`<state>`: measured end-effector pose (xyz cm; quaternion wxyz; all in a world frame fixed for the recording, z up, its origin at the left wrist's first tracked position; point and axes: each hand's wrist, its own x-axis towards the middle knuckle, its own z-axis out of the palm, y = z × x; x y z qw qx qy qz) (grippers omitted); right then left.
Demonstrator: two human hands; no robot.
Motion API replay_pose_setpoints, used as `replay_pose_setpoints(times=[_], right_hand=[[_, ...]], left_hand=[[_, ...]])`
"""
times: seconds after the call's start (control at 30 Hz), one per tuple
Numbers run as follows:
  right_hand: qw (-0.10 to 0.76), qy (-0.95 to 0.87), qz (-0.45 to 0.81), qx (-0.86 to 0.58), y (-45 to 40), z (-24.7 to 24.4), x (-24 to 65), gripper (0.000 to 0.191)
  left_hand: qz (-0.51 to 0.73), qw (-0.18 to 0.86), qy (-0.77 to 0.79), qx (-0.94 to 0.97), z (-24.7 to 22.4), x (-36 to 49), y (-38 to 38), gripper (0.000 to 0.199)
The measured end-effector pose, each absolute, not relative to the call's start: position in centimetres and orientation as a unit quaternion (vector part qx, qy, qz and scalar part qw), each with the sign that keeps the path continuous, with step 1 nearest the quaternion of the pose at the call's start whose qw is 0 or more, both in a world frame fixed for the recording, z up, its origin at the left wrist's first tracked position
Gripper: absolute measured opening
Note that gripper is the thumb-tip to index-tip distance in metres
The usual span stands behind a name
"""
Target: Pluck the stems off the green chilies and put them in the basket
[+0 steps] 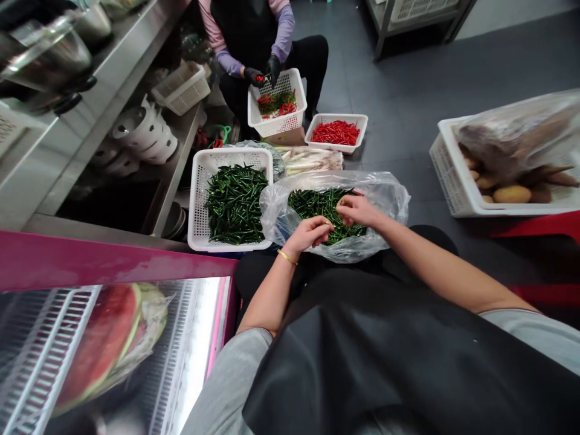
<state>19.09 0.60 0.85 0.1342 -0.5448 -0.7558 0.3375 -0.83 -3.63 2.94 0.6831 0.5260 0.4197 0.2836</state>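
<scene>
- Dark grey tiled floor (399,90), one expanse; one co-worker in a black apron (244,27) sits across from the person.
- Four white perforated plastic baskets stand around: one with brown tubers (521,209), one of long green chillies (231,246), one before the co-worker (276,127), and a shallow one of red chillies (338,147). A fifth (183,90) sits on the shelf.
- One clear, crumpled plastic bag (389,190) lies open beside the green-chilli basket. Its loose rim could fold inward or snag a wrist, spilling chillies; tilting could do so too.
- Two bare hands, both over the bag. Left hand (312,234): fingers curled, thumb close to them. Right hand (357,211): fingertips bunched near the thumb. Whether either clamps anything, I cannot tell.
- Slim green chillies (312,202), too many to count, lie inside the bag, below the hands.
</scene>
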Motion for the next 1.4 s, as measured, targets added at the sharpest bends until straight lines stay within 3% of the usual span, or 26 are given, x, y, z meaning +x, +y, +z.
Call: replay_pose_setpoints(times=[0.13,0.23,0.37,0.63,0.73,0.83,0.93,1.07,1.23,1.3,1.4], right_hand=[[-0.023,-0.818,0.186,-0.544,2.3,-2.4,21.6,0.04],[-0.063,-0.839,0.152,-0.519,2.8,-3.6,22.1,0.028],[0.091,-0.808,0.251,-0.525,3.7,-1.6,21.8,0.021],[0.373,-0.604,0.474,-0.522,2.2,1.8,18.3,0.02],[0.449,-0.481,0.533,-0.532,2.0,1.2,18.0,0.03],[0.47,-0.479,0.501,-0.547,1.6,1.4,17.9,0.031],[0.451,-0.549,0.437,-0.552,0.7,2.7,17.2,0.026],[0.436,-0.6,0.398,-0.54,0.2,3.7,16.4,0.02],[0.39,-0.561,0.398,-0.612,1.8,0.4,18.7,0.025],[0.278,-0.624,0.348,-0.642,2.1,-1.6,19.8,0.025],[0.025,-0.74,0.269,-0.616,1.8,-3.7,20.0,0.018]], left_hand=[[0.383,0.707,0.424,0.417,2.9,-2.5,-3.0,0.058],[0.353,0.718,0.477,0.364,1.6,-2.6,-2.2,0.061],[0.364,0.673,0.527,0.37,0.3,-1.3,-1.1,0.039],[0.298,0.658,0.479,0.498,-0.2,2.2,0.1,0.034],[0.344,0.568,0.52,0.538,-0.3,1.6,0.2,0.027],[0.384,0.446,0.522,0.617,0.0,1.0,0.2,0.023],[0.384,0.398,0.516,0.654,0.3,1.0,0.0,0.031],[0.35,0.448,0.474,0.672,1.2,1.5,-0.6,0.018],[0.322,0.54,0.375,0.681,3.0,1.0,-1.7,0.019],[0.33,0.61,0.39,0.605,3.0,0.3,-1.7,0.023],[0.389,0.71,0.42,0.41,2.0,-1.0,-1.0,0.029]])
